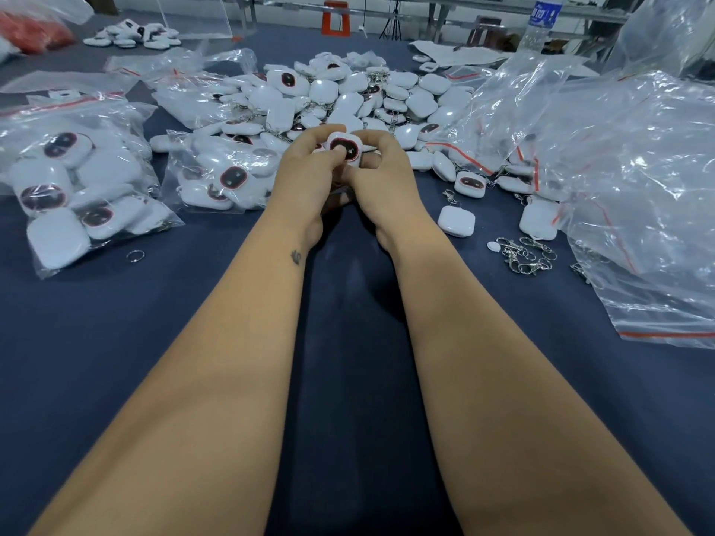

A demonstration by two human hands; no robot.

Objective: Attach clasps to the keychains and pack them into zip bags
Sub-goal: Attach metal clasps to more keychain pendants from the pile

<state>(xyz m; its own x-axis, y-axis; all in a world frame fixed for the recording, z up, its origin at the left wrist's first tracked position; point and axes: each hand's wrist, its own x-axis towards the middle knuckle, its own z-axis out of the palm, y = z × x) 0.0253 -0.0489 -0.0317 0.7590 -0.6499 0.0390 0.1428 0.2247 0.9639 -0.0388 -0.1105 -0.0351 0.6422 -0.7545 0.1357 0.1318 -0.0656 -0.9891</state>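
A white keychain (345, 148) with a dark oval face ringed in red sits between both hands above the dark blue table (116, 323). My left hand (305, 176) grips its left side, thumb on the face. My right hand (381, 176) pinches its right and lower edge. Whether a clasp hangs from it is hidden by the fingers. Behind the hands lies a big heap of loose keychains (340, 94). Several metal clasps (528, 257) lie loose to the right. Two filled zip bags (73, 187) (220, 176) rest at the left.
A stack of empty zip bags (638, 187) with red seals fills the right side. Two single keychains (456, 220) (539, 222) and a split ring (135, 256) lie on the cloth. A water bottle (539, 25) stands far right; flat bags (185, 79) lie far left.
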